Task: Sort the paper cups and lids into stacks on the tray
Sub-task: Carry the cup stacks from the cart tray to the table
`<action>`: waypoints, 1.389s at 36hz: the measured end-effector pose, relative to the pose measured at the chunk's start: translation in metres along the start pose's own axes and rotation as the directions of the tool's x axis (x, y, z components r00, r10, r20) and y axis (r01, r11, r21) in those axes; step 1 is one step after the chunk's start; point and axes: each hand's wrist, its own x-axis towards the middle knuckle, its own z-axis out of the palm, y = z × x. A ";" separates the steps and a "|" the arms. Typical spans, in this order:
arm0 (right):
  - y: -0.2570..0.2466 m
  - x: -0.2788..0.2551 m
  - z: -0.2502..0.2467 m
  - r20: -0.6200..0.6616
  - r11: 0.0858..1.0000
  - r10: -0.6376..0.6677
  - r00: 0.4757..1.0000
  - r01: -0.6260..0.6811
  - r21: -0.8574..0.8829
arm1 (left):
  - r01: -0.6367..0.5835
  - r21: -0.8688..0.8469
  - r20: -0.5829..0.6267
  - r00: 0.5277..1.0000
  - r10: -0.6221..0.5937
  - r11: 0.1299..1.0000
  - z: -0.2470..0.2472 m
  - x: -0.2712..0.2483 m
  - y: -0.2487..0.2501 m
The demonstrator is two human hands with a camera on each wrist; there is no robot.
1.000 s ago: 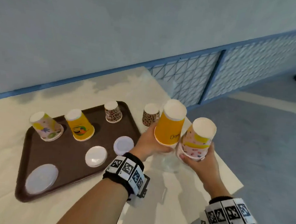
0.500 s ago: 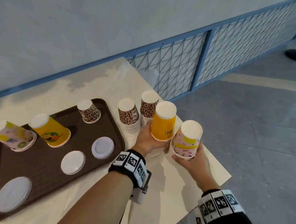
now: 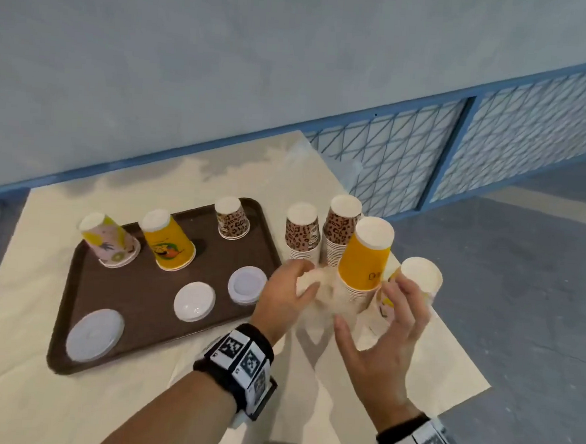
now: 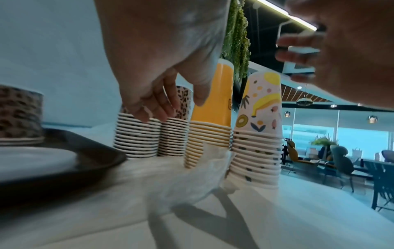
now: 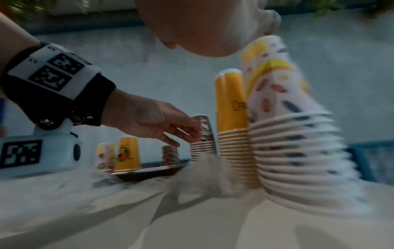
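Four upside-down cup stacks stand on the cloth right of the brown tray (image 3: 136,291): two leopard stacks (image 3: 301,232), a yellow stack (image 3: 365,257) and a pink fruit stack (image 3: 418,274). My left hand (image 3: 291,283) hovers between the leopard and yellow stacks with loosely curled fingers (image 4: 153,107) and holds nothing. My right hand (image 3: 392,317) is spread open just in front of the pink fruit stack (image 4: 258,134), apart from it. On the tray stand a pink fruit cup (image 3: 110,241), a yellow cup (image 3: 168,241) and a leopard cup (image 3: 232,220). Three white lids (image 3: 194,301) also lie on it.
The white table cloth (image 3: 314,302) is bunched up between the two hands at the foot of the yellow stack. The table's right edge (image 3: 465,362) runs close behind the pink stack. A blue mesh fence (image 3: 460,156) stands beyond the table.
Both hands have let go: the yellow and pink fruit stacks, held up a second ago, now stand on the cloth. My right hand has opened and drawn back.
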 end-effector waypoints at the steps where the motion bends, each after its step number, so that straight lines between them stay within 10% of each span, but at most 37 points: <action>1: -0.006 0.002 0.009 0.043 1.000 -0.027 0.999 0.027 0.011 | -0.016 0.030 -0.041 0.999 0.017 0.999 -0.010 -0.006 -0.004; 8: -0.056 0.007 0.089 0.424 0.982 -0.160 0.891 0.100 0.160 | 0.070 0.478 -0.398 0.906 0.145 0.876 -0.095 -0.044 -0.060; 12: -0.077 0.011 0.134 0.620 0.975 -0.193 0.761 0.080 0.205 | 0.358 0.550 -0.547 0.837 0.002 0.755 -0.150 -0.067 -0.082; 19: -0.160 -0.002 0.229 0.796 0.962 -0.271 0.541 0.186 0.201 | 0.680 0.335 -0.774 0.594 -0.221 0.653 -0.260 -0.161 -0.137; 33: -0.343 -0.090 0.387 0.834 0.914 -0.394 0.386 0.256 0.314 | 0.835 -0.171 -0.844 0.150 -0.515 0.523 -0.441 -0.288 -0.243; 39: -0.402 -0.131 0.454 0.859 0.911 -0.390 0.333 0.275 0.307 | 0.708 -0.380 -0.797 0.077 -0.600 0.595 -0.491 -0.309 -0.300; 50: -0.465 -0.170 0.557 0.925 0.951 -0.295 0.239 -0.018 0.308 | 0.562 -0.543 -0.681 0.138 -0.719 0.623 -0.522 -0.313 -0.367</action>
